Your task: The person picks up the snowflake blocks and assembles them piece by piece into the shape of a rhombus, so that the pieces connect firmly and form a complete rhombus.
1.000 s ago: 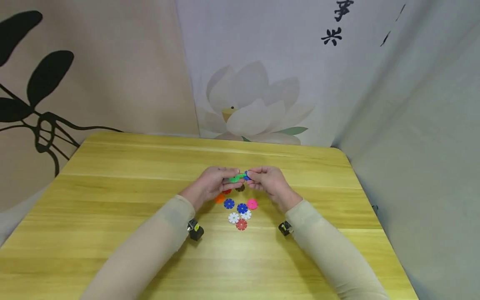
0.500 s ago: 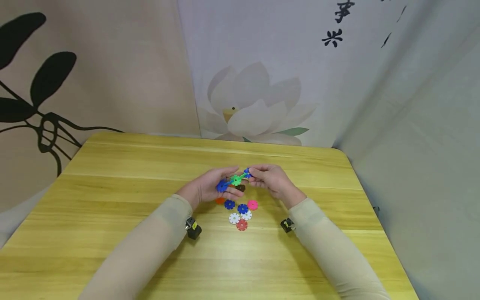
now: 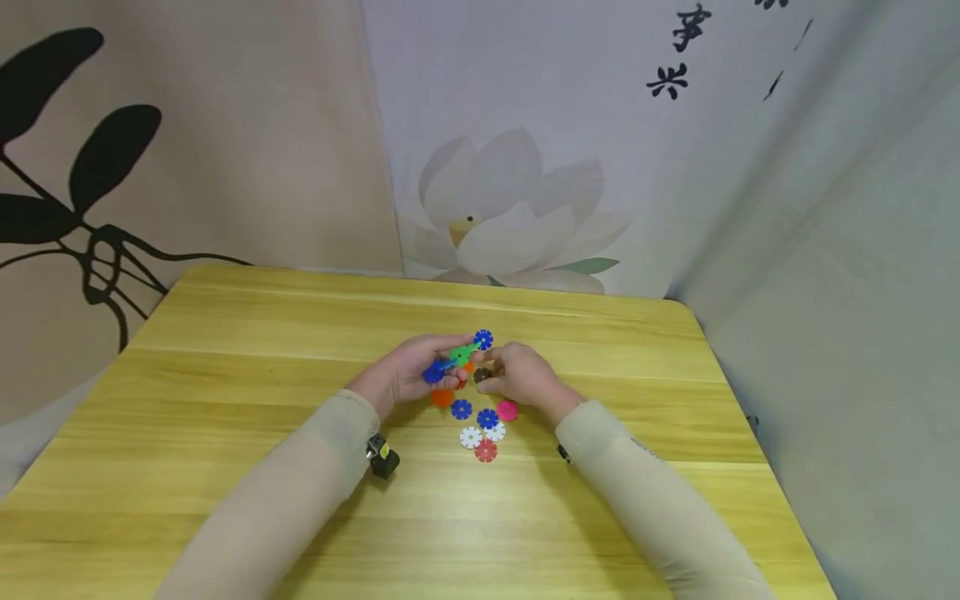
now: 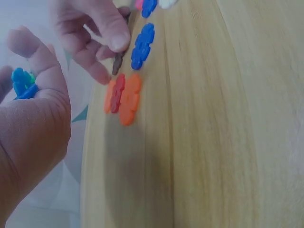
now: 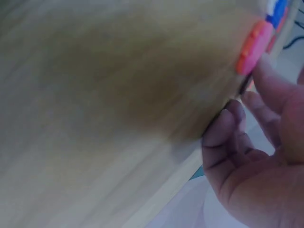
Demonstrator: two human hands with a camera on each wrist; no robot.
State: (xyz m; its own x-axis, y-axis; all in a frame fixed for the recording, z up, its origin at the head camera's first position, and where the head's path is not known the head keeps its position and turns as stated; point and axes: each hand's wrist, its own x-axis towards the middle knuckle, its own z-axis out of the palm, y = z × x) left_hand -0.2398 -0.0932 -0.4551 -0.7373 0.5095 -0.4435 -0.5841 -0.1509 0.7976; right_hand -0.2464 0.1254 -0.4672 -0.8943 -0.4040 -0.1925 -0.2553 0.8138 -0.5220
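Observation:
In the head view my left hand (image 3: 408, 367) grips a chain of interlocking snowflake discs (image 3: 461, 356), blue at both ends and green in the middle. The chain slants up to the right above the table. Part of it (image 4: 23, 84) shows past the thumb side of the hand in the left wrist view. My right hand (image 3: 525, 375) is down at a brown snowflake disc (image 3: 482, 376), thumb and bent fingertips on either side of its edge. The brown disc lies edge-on and partly hidden behind the thumb in the left wrist view.
Loose discs lie on the wooden table (image 3: 262, 417): orange (image 3: 442, 398), red (image 4: 117, 92), blue (image 3: 461, 409), pink (image 3: 507, 411), white (image 3: 470, 437) and light red (image 3: 486, 451). Another blue disc (image 3: 487, 418) overlaps a white one. A printed curtain (image 3: 525, 150) hangs behind the table.
My right hand has let go of the chain's blue end and moved down to the brown disc. The chain, now held by the left hand alone, has shifted slightly left.

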